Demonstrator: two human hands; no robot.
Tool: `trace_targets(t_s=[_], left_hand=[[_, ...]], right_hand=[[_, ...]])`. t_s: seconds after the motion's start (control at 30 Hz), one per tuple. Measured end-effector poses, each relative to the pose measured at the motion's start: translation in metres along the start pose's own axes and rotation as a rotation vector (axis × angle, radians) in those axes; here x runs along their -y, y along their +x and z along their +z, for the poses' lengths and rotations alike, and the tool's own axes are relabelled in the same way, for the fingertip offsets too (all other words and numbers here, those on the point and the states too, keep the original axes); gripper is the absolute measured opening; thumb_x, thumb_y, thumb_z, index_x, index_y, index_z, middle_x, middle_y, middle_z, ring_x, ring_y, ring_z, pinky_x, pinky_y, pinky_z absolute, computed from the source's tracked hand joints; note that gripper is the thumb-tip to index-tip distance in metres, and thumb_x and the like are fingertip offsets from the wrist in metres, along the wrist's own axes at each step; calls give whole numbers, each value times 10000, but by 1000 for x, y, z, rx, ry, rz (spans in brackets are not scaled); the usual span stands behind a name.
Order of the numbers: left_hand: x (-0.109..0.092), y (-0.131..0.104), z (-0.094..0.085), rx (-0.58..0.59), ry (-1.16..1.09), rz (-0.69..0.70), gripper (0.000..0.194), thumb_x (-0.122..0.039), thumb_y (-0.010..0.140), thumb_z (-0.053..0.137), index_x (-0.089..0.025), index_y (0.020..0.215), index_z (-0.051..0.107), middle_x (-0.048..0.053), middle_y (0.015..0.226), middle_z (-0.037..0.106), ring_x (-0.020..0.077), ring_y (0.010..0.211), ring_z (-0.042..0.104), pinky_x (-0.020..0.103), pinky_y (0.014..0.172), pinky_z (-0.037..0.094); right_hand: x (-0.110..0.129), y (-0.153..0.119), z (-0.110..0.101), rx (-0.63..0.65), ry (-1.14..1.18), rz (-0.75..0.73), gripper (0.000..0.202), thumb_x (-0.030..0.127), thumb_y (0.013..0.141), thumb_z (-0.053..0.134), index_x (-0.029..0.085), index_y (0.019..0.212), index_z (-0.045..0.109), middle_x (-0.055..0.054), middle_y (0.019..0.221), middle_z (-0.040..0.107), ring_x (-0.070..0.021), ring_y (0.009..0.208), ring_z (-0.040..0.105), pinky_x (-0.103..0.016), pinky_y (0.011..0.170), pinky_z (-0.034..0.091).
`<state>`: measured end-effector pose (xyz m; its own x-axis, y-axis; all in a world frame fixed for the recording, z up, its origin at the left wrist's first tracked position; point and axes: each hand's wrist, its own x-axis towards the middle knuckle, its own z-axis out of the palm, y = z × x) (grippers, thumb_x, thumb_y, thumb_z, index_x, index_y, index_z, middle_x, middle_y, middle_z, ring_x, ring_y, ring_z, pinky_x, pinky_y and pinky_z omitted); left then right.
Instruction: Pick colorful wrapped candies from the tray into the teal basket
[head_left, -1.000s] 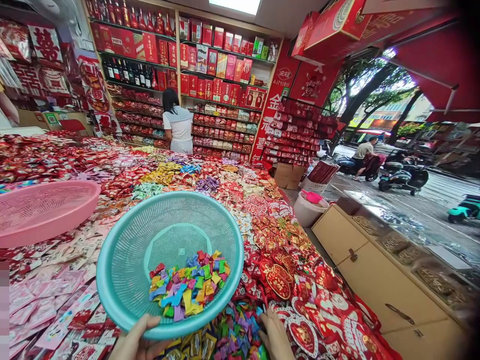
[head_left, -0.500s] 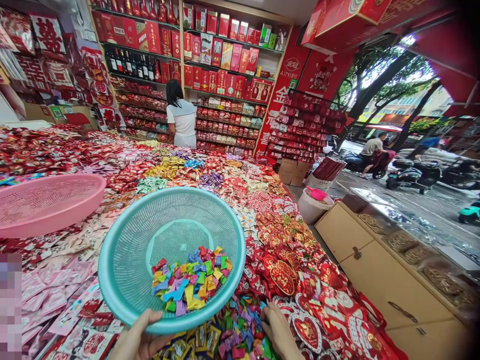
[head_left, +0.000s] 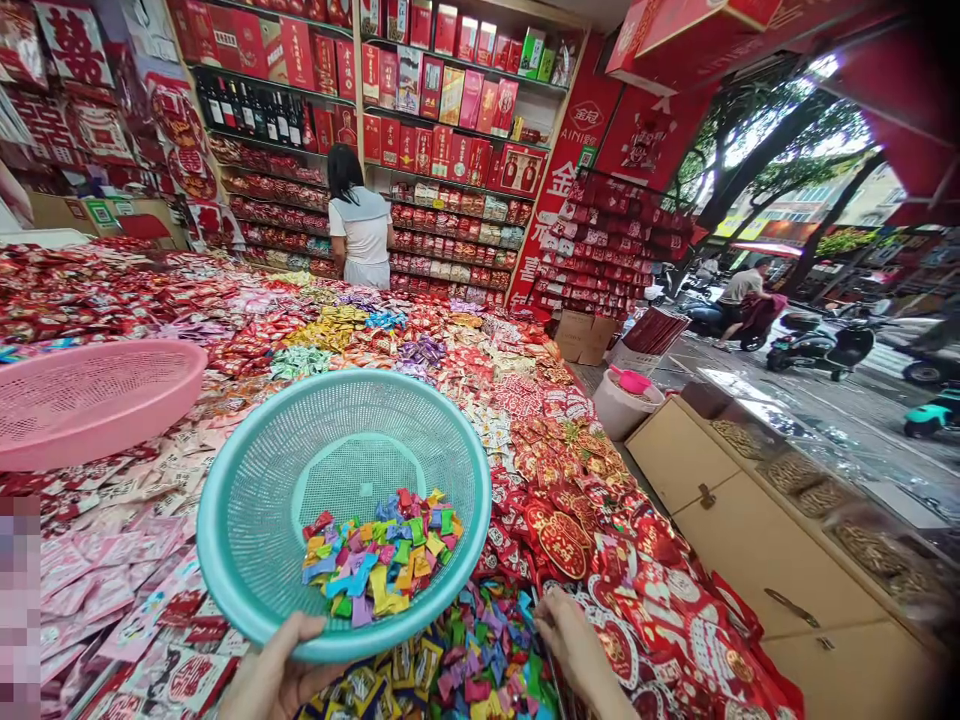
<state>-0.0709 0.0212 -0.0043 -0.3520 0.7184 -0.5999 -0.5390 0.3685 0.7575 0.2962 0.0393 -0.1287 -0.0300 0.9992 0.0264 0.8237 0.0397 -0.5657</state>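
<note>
A teal mesh basket (head_left: 262, 470) tilts toward me, with a heap of colorful wrapped candies (head_left: 382, 555) in its lower part. My left hand (head_left: 281, 665) grips the basket's near rim, thumb on top and fingers underneath. To the right, my right hand (head_left: 574, 640) is beside a pile of loose colorful candies (head_left: 491, 655); its fingers are curled near a thin divider edge, and whatever they hold, if anything, is hidden. Yellow and dark wrapped candies (head_left: 397, 680) lie below the basket. Red heart-shaped packets (head_left: 559, 540) spread right of it.
A pink basket (head_left: 97, 405) rests at the left on heaped packets. Shelves of red boxes (head_left: 442, 145) and a person in white (head_left: 360, 225) are at the back. Right of the display stand a white bucket (head_left: 621, 405) and tan cabinets (head_left: 742, 540); scooters (head_left: 821, 345) are outside.
My right hand has moved slightly right, away from the loose candies. My left hand and the teal basket stay nearly the same. The view has shifted slightly.
</note>
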Motion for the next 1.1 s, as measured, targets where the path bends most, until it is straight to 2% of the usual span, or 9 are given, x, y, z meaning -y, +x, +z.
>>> trace_targets(t_s=[0.1, 0.2, 0.3, 0.47, 0.67, 0.8, 0.9, 1.0, 1.1], left_hand=[[-1, -2, 2, 0, 16, 3, 108, -134, 654, 720, -114, 738, 657, 86, 769, 706, 238, 663, 680, 374, 619, 590], [-4, -3, 4, 25, 27, 3, 110, -132, 655, 725, -108, 740, 660, 84, 787, 704, 245, 698, 682, 387, 646, 592], [-8, -5, 8, 69, 23, -45, 95, -122, 647, 728, -115, 706, 654, 72, 771, 692, 241, 708, 677, 395, 680, 588], [-6, -14, 15, 78, 39, -65, 107, -133, 640, 727, -135, 703, 641, 52, 725, 667, 222, 683, 661, 382, 679, 582], [1, -25, 24, 52, 99, -38, 155, -143, 636, 719, -146, 751, 615, 50, 700, 667, 204, 629, 643, 358, 601, 577], [3, -21, 23, 47, 107, -54, 153, -135, 640, 715, -149, 742, 601, 46, 658, 659, 178, 560, 613, 343, 562, 572], [4, -16, 18, 75, 104, -43, 123, -149, 648, 722, -140, 719, 621, 53, 719, 675, 187, 630, 633, 358, 613, 583], [-1, -14, 14, 73, 83, -68, 102, -136, 647, 726, -124, 718, 654, 61, 807, 688, 204, 712, 648, 391, 673, 590], [-6, -11, 14, 50, 72, -63, 47, -110, 666, 704, -112, 685, 661, 61, 785, 676, 207, 715, 646, 402, 682, 591]], right_hand=[[18, 10, -44, -52, 119, 57, 216, 346, 872, 500, 214, 728, 593, -51, 792, 610, -198, 733, 565, -297, 671, 444], [51, 26, -84, -121, 228, 45, 330, 486, 884, 515, 211, 758, 646, -49, 770, 608, -188, 684, 541, -299, 638, 436], [93, 47, -101, -151, 323, -62, 356, 526, 866, 557, 204, 766, 673, -38, 776, 609, -177, 705, 550, -288, 657, 437], [148, 84, -80, -107, 395, -207, 304, 453, 869, 597, 182, 772, 695, -13, 744, 577, -146, 686, 539, -265, 654, 437], [176, 106, -48, -51, 308, -245, 121, 236, 854, 631, 179, 778, 706, -3, 736, 564, -142, 731, 541, -252, 681, 421], [185, 108, -43, -33, 259, -240, 121, 176, 847, 626, 185, 759, 709, -4, 735, 575, -143, 732, 545, -258, 693, 417], [181, 102, -52, -99, 304, -256, 144, 193, 883, 578, 189, 883, 722, -21, 802, 596, -149, 753, 558, -275, 729, 438], [155, 87, -69, -233, 372, -243, 196, 284, 917, 540, 196, 984, 701, -41, 877, 601, -157, 762, 564, -283, 730, 455], [111, 64, -74, -299, 320, -134, 246, 351, 933, 500, 206, 969, 695, -48, 865, 599, -170, 730, 559, -298, 700, 456]])
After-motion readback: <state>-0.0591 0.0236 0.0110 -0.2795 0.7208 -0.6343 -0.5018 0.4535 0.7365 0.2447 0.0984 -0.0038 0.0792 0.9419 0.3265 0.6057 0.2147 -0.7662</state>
